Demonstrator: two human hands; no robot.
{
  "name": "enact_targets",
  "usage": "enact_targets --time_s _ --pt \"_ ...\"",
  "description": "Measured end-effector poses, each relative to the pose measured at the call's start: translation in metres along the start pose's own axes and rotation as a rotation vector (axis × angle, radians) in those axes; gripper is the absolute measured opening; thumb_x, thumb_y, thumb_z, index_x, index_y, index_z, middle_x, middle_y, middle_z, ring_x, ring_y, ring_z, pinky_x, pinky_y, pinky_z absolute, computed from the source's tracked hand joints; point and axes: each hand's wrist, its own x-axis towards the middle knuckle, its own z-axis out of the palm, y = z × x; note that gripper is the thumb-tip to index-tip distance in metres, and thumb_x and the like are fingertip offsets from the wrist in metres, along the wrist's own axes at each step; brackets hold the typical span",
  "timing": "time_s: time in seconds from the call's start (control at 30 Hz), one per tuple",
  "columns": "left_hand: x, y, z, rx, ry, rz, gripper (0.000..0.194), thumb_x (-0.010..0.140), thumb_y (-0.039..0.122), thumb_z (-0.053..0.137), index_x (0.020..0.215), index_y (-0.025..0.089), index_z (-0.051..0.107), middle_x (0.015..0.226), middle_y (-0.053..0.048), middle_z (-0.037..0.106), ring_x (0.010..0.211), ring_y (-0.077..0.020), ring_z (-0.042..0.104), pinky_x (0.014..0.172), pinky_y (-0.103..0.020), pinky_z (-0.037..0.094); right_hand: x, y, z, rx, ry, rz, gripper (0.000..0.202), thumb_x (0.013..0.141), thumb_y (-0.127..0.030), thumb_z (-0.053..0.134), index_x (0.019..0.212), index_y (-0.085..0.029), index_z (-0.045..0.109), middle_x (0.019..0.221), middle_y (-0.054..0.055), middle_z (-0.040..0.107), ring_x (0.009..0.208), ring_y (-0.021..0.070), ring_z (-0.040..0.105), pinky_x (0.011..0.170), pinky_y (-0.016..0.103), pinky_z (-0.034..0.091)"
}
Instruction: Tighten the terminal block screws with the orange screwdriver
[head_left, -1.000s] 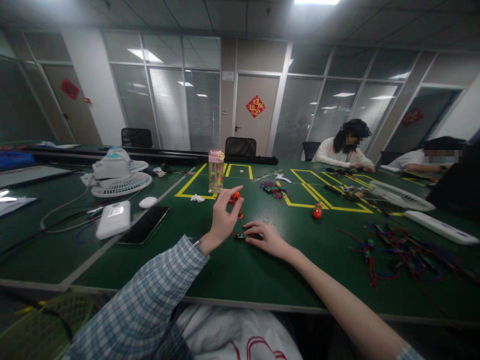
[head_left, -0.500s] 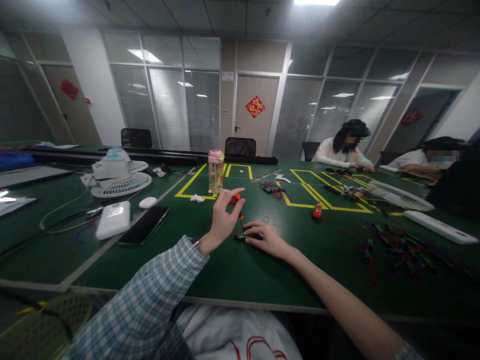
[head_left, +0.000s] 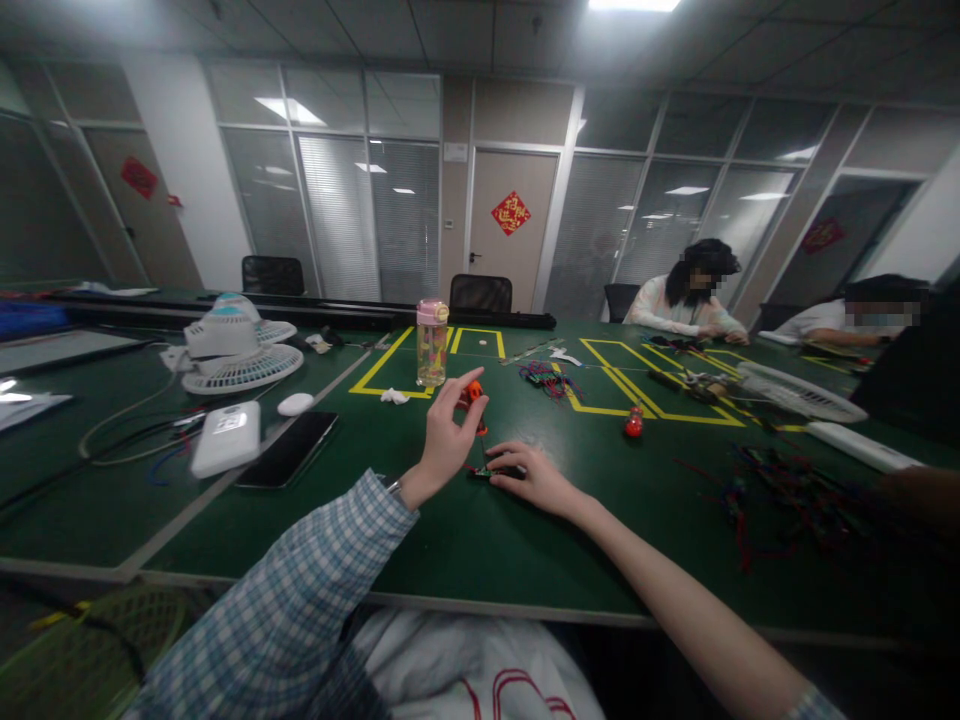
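An orange-handled screwdriver (head_left: 474,392) stands upright in the fingers of my left hand (head_left: 448,432), its shaft pointing down. Under its tip, a small green circuit board (head_left: 486,473) lies on the green table (head_left: 420,550). My right hand (head_left: 538,480) rests low over the board, its fingers closed on the board's right part. The fingers hide some of the board. Red wire shows at its left end.
A pink-lidded bottle (head_left: 431,345) stands beyond my hands. Left are a phone (head_left: 289,450), a white box (head_left: 226,440) and fans (head_left: 241,368). Right are a red screwdriver (head_left: 634,421) and wired boards (head_left: 795,490). A person (head_left: 682,290) sits across the table.
My left hand has shifted slightly at the screwdriver, showing more of its handle. My right hand stays put. A dark, blurred hand or arm has come in at the far right, over the wired boards.
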Motion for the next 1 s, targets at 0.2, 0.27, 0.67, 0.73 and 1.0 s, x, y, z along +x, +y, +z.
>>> enact_targets --time_s 0.2,0.27,0.67,0.73,1.0 --pt "-0.0002 0.0056 -0.0036 0.028 -0.025 0.034 0.031 0.095 0.026 0.042 0.124 0.023 0.053 0.099 -0.005 0.057 0.089 -0.0149 0.055 0.079 -0.028 0.047 0.001 0.0014 0.0006 0.004 -0.002 -0.005 0.017 0.082 -0.026 0.064 0.096 -0.023 0.074 0.115 0.008 0.064 0.105 0.0229 0.06 0.088 0.036 0.049" --pt "-0.0004 0.0069 -0.0043 0.039 -0.028 0.039 0.035 0.096 0.023 0.037 0.128 0.022 0.05 0.105 -0.006 0.057 0.096 -0.0161 0.055 0.085 -0.031 0.045 0.0012 0.0019 0.0008 0.002 -0.001 -0.013 0.017 0.082 -0.026 0.064 0.096 -0.024 0.074 0.115 0.008 0.064 0.105 0.0225 0.06 0.088 0.035 0.049" --pt "0.0002 0.0066 -0.0045 0.062 0.005 0.063 0.025 0.092 0.027 0.049 0.115 0.023 0.06 0.1 -0.005 0.053 0.092 -0.0158 0.054 0.081 -0.029 0.047 0.0003 -0.001 -0.0006 -0.014 -0.002 -0.01 0.017 0.082 -0.025 0.064 0.096 -0.022 0.074 0.115 0.008 0.065 0.106 0.0225 0.059 0.093 0.037 0.046" --pt "-0.0001 0.0057 -0.0048 0.038 -0.015 0.06 0.03 0.095 0.024 0.04 0.121 0.022 0.056 0.104 -0.006 0.055 0.095 -0.0158 0.054 0.085 -0.03 0.046 0.0005 -0.0013 -0.0005 -0.011 -0.002 -0.007 0.017 0.082 -0.025 0.064 0.096 -0.023 0.074 0.114 0.008 0.065 0.106 0.0225 0.059 0.093 0.036 0.047" --pt "0.0021 0.0026 -0.0028 0.037 0.039 0.065 0.027 0.09 0.025 0.054 0.115 0.022 0.059 0.092 -0.003 0.056 0.081 -0.0134 0.055 0.071 -0.025 0.048 0.001 0.0019 0.0012 -0.005 0.004 -0.029 0.017 0.083 -0.025 0.064 0.097 -0.021 0.073 0.114 0.009 0.065 0.105 0.0224 0.06 0.093 0.037 0.047"
